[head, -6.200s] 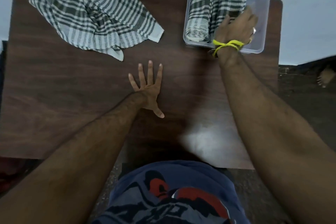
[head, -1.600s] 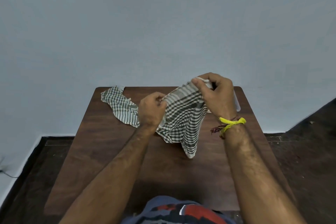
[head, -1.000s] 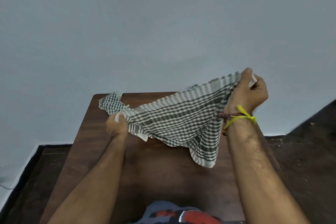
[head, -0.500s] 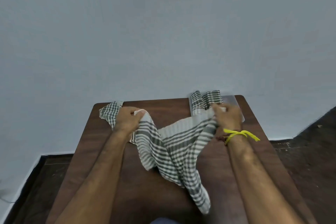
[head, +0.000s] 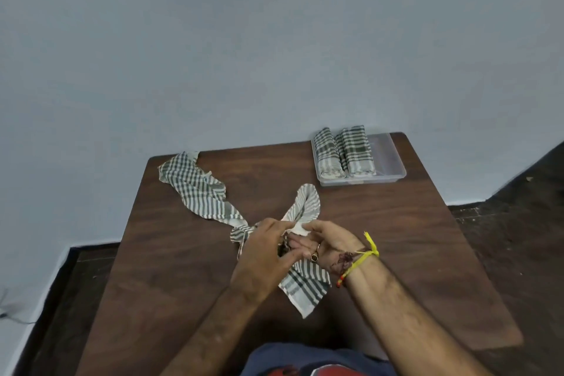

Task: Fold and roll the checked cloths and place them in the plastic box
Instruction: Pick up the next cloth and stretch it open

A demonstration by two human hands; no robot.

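Item 1, table (head: pixel 171 253): dark wood, my landmark for all that follows.

Item 2, checked cloth (head: pixel 201 192): I log it strung loosely from the table's far left corner to its middle, a loop (head: pixel 306 203) rising beyond the hands and a tail (head: pixel 305 287) draped toward the near edge.

Item 3, left hand (head: pixel 262 256): over the table's middle, fingers curled, pinching the cloth's white edge.

Item 4, right hand (head: pixel 323 246): touching the left, thumb and fingers nipping the same edge; yellow thread (head: pixel 364 256) at the wrist.

Item 5, plastic box (head: pixel 389 162): at the table's far right corner, holding two rolled cloths (head: pixel 343 153) side by side against its left side.
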